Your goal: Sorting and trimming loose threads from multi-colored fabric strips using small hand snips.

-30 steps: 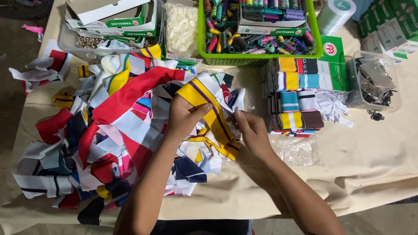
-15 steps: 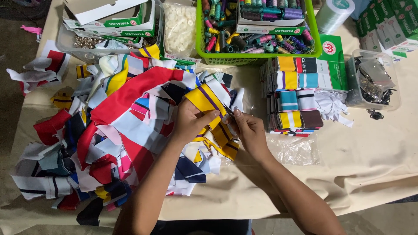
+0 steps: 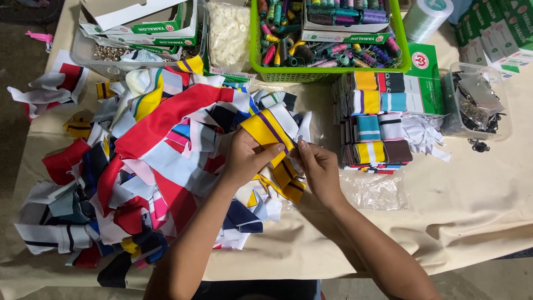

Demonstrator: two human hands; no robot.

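Head view looks down on a table (image 3: 472, 222) under a cream cloth, and most of its left half is buried in a heap of scraps (image 3: 139, 166): red, white, navy, yellow and pink strips lying every which way. Behind the heap sit white and green boxes (image 3: 139, 22), and a green basket (image 3: 327, 39) crammed with thread spools stands at the far edge. Right of the hands, folded striped bands are piled in a neat stack (image 3: 375, 119), with a clear tub (image 3: 477, 103) of dark metal bits beyond. At the centre, the left hand (image 3: 244, 158) pinches a yellow strip (image 3: 269, 130) with a purple stripe, thumb on top. The right hand (image 3: 319, 169) grips the same strip just beside it, fingers curled shut.
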